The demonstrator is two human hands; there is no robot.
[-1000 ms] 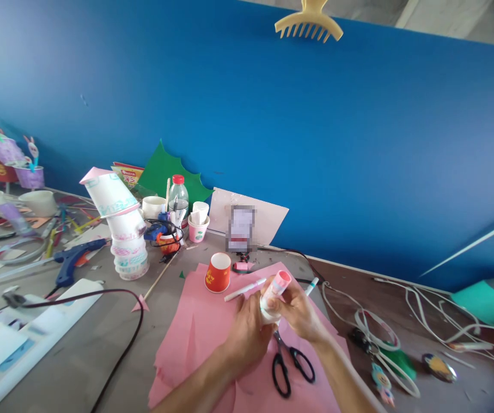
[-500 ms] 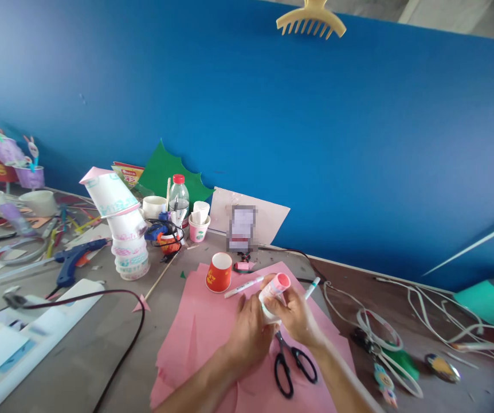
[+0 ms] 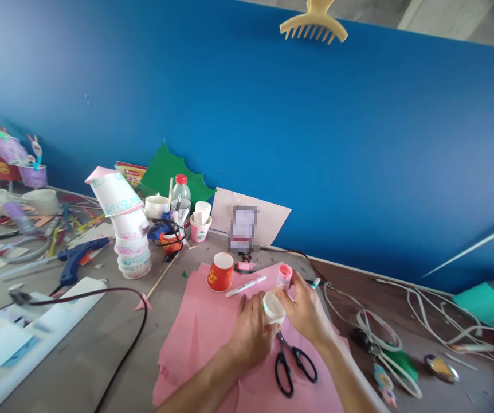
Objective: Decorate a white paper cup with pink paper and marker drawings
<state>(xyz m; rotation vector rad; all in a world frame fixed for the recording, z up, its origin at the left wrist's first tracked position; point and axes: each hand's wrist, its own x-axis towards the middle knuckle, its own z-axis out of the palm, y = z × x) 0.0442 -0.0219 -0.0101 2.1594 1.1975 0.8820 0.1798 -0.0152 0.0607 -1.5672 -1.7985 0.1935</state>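
Observation:
My left hand point(image 3: 251, 327) is closed round a short white paper cup point(image 3: 274, 308) with a teal-marked rim. In my right hand point(image 3: 308, 310) is a small pink-and-white paper tube point(image 3: 284, 277), its pink end facing up, held just beyond the cup and apart from it. Both hands are over pink paper sheets point(image 3: 199, 338). Below them lie black-handled scissors point(image 3: 292, 364), blades partly hidden by the left hand. A white marker point(image 3: 246, 286) and a red paper cup point(image 3: 220, 273) are ahead of the left hand. Another marker's teal tip point(image 3: 315, 283) shows behind the right hand.
On the left stand a leaning stack of decorated paper cups point(image 3: 132, 241), a blue glue gun point(image 3: 77, 258) and a dark cable point(image 3: 139, 321). A bottle point(image 3: 180, 198) and a phone point(image 3: 243, 228) are at the back. White cords point(image 3: 427, 310) and a keychain point(image 3: 384, 378) lie right.
The pink-and-white tube has come away from the white cup, moving up and right with my right hand. My left hand keeps the cup, whose open top now shows.

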